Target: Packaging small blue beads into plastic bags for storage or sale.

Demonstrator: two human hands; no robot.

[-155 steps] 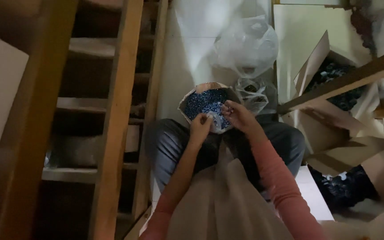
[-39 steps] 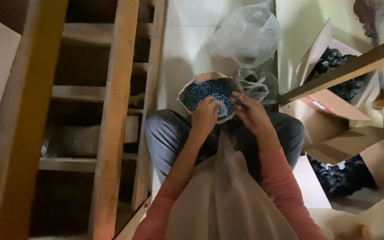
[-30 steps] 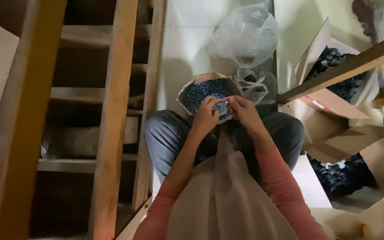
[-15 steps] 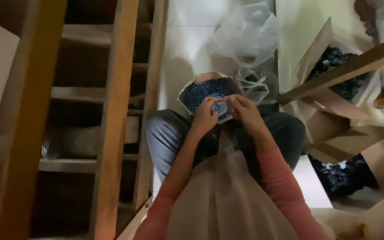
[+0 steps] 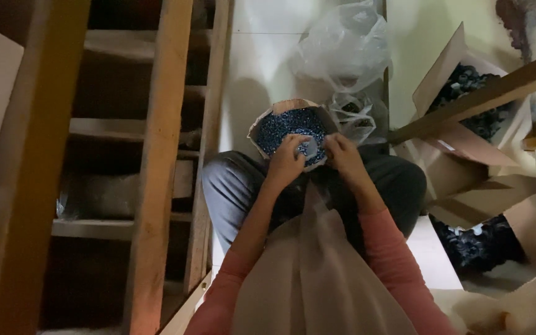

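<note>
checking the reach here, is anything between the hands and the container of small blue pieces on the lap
Nothing visible does. The left hand and right hand are already at the near rim of the container of small blue pieces, with a small pale item between them. The plastic bags lie beyond it.

The pale floor point(image 5: 262, 80) carries a crumpled clear plastic bag point(image 5: 342, 46). Right of the bag lie open cardboard boxes point(image 5: 466, 118) of dark pieces; left of it stands a wooden ladder point(image 5: 162, 155).
</note>
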